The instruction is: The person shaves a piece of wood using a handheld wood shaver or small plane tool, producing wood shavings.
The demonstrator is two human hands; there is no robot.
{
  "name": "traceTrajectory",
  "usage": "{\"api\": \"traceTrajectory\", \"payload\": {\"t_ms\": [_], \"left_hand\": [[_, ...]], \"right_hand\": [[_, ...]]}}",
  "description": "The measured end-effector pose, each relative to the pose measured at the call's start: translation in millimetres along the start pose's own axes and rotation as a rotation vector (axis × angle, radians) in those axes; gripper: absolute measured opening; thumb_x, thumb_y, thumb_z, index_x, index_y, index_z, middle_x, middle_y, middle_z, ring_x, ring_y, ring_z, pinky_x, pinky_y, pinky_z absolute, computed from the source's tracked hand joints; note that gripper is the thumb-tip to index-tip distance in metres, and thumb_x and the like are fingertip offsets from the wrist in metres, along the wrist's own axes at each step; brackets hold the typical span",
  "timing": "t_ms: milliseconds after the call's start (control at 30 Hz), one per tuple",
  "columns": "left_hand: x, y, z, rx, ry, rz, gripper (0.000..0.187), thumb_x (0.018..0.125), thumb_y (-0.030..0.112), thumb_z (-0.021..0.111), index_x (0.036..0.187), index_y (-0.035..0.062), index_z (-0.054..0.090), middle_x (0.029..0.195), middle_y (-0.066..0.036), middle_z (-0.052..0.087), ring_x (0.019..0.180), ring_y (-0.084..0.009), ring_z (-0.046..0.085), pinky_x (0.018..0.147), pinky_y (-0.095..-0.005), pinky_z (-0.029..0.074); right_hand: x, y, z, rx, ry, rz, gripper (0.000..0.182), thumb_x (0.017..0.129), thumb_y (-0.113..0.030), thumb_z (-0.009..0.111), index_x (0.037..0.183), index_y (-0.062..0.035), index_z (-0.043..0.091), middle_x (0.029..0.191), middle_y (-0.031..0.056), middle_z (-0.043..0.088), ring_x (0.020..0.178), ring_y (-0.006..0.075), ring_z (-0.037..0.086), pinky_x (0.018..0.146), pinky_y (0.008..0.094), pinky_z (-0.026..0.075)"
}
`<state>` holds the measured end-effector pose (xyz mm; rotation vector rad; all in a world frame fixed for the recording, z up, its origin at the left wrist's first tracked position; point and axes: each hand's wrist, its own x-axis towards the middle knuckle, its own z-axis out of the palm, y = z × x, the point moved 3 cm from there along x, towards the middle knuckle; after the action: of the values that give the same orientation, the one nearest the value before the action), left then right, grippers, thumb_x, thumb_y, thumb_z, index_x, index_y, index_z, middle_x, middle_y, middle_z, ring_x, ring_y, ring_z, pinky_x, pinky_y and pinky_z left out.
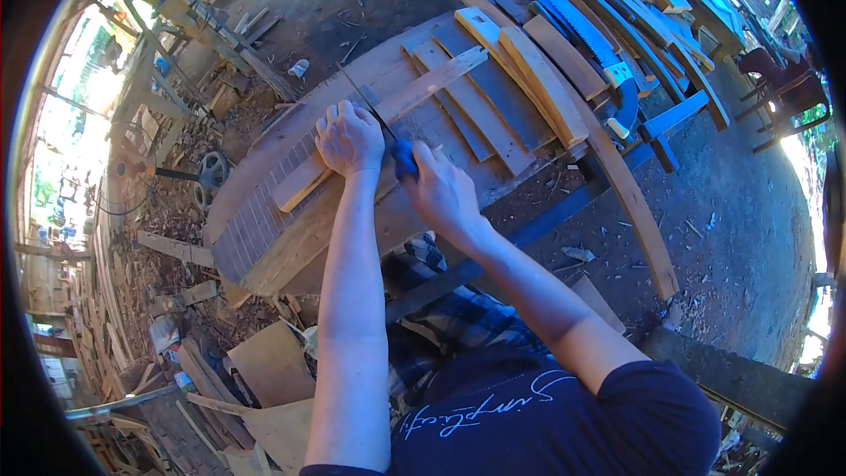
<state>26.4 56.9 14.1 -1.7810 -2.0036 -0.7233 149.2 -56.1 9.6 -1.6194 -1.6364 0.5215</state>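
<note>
My right hand (441,191) is wrapped around the blue handle (404,159) of a handsaw. Its thin blade (359,88), seen nearly edge-on, points up and left across a long wooden strip (432,84). My left hand (351,137) is closed over that strip just left of the blade, bearing down on it; the fingertips are partly hidden. The strip's near end (300,185) shows pale wood below my left wrist. Underneath is a wooden workbench top (264,234) with a row of parallel lines along its left side. Whether the teeth have entered the wood is not clear.
Flat boards (480,110) lie right of the strip, beside thicker planks (538,79). A blue-handled pruning-type saw (621,79) rests on stacked timber at upper right. A long curved board (630,203) leans near the bench. Wood scraps (198,300) litter the left, near a handwheel (211,178).
</note>
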Motion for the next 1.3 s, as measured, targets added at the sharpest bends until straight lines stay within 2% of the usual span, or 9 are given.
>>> {"api": "traceTrajectory", "payload": {"t_ms": [100, 300, 500, 633, 700, 900, 1100, 1200, 1300], "left_hand": [[2, 1, -1, -0.007, -0.052, -0.06, 0.015, 0.085, 0.02, 0.055, 0.077, 0.0092, 0.063, 0.088, -0.008, 0.065, 0.087, -0.0299, 0.061, 0.075, -0.0436, 0.048], [0, 3, -3, 0.003, -0.001, -0.017, 0.016, 0.085, 0.02, 0.055, 0.076, 0.0097, 0.063, 0.089, -0.008, 0.066, 0.087, -0.0293, 0.061, 0.076, -0.0432, 0.048], [2, 0, 0, -0.006, -0.056, -0.046, 0.014, 0.085, 0.019, 0.055, 0.078, 0.0097, 0.063, 0.088, -0.008, 0.065, 0.087, -0.0292, 0.061, 0.075, -0.0435, 0.048], [2, 4, -4, 0.028, -0.044, -0.037, 0.015, 0.085, 0.02, 0.054, 0.077, 0.0099, 0.063, 0.087, -0.008, 0.065, 0.086, -0.0294, 0.061, 0.075, -0.0436, 0.049], [0, 2, -2, 0.004, -0.002, -0.001, 0.015, 0.084, 0.02, 0.055, 0.077, 0.0101, 0.063, 0.087, -0.008, 0.065, 0.086, -0.0294, 0.061, 0.074, -0.0439, 0.049], [1, -1, 3, -0.002, -0.041, -0.031, 0.013, 0.084, 0.019, 0.056, 0.077, 0.0097, 0.062, 0.087, -0.008, 0.065, 0.087, -0.0295, 0.061, 0.075, -0.0435, 0.048], [-1, 3, -6, 0.005, -0.025, 0.013, 0.015, 0.084, 0.021, 0.055, 0.077, 0.0093, 0.063, 0.088, -0.008, 0.065, 0.087, -0.0293, 0.061, 0.075, -0.0433, 0.048], [1, 1, -3, -0.009, -0.051, 0.003, 0.015, 0.085, 0.02, 0.055, 0.077, 0.0091, 0.062, 0.087, -0.009, 0.065, 0.088, -0.0292, 0.061, 0.075, -0.0432, 0.048], [2, 0, 1, -0.01, -0.047, -0.023, 0.016, 0.085, 0.02, 0.055, 0.076, 0.0092, 0.062, 0.087, -0.008, 0.064, 0.087, -0.0291, 0.061, 0.075, -0.0433, 0.048]], "right_hand": [[35, -7, 13, -0.026, 0.054, -0.056, 0.023, 0.085, -0.021, 0.061, 0.098, -0.0079, 0.048, 0.088, 0.0199, 0.06, 0.073, 0.0432, 0.064, 0.061, 0.053, 0.051], [-27, 16, -4, 0.005, -0.017, -0.028, 0.022, 0.086, -0.021, 0.061, 0.099, -0.0075, 0.049, 0.089, 0.0207, 0.061, 0.074, 0.0429, 0.064, 0.063, 0.0518, 0.052], [32, -4, 13, 0.007, 0.022, -0.018, 0.021, 0.089, -0.022, 0.059, 0.098, -0.0067, 0.049, 0.087, 0.0213, 0.061, 0.077, 0.045, 0.061, 0.066, 0.0531, 0.049], [-12, 7, -3, 0.028, 0.019, -0.017, 0.021, 0.089, -0.022, 0.059, 0.097, -0.0061, 0.048, 0.088, 0.0217, 0.061, 0.078, 0.0449, 0.061, 0.066, 0.0536, 0.049], [-25, 13, -3, 0.0, -0.028, 0.002, 0.025, 0.088, -0.023, 0.06, 0.103, -0.0072, 0.048, 0.09, 0.0204, 0.061, 0.076, 0.0435, 0.064, 0.065, 0.0519, 0.052], [32, -4, 15, -0.041, 0.018, -0.027, 0.027, 0.087, -0.024, 0.061, 0.104, -0.0074, 0.048, 0.089, 0.0204, 0.061, 0.075, 0.0444, 0.063, 0.064, 0.0533, 0.051], [-26, 14, -1, -0.003, -0.02, 0.005, 0.025, 0.087, -0.023, 0.061, 0.102, -0.0079, 0.048, 0.089, 0.0198, 0.061, 0.075, 0.044, 0.063, 0.065, 0.0527, 0.052], [18, 3, 13, -0.034, 0.052, -0.049, 0.025, 0.086, -0.022, 0.061, 0.103, -0.0086, 0.048, 0.087, 0.0193, 0.061, 0.074, 0.0436, 0.063, 0.063, 0.0532, 0.052], [22, 2, 15, -0.039, 0.053, -0.064, 0.025, 0.086, -0.022, 0.062, 0.102, -0.0085, 0.048, 0.087, 0.0192, 0.061, 0.074, 0.0434, 0.063, 0.063, 0.0532, 0.052]]}}
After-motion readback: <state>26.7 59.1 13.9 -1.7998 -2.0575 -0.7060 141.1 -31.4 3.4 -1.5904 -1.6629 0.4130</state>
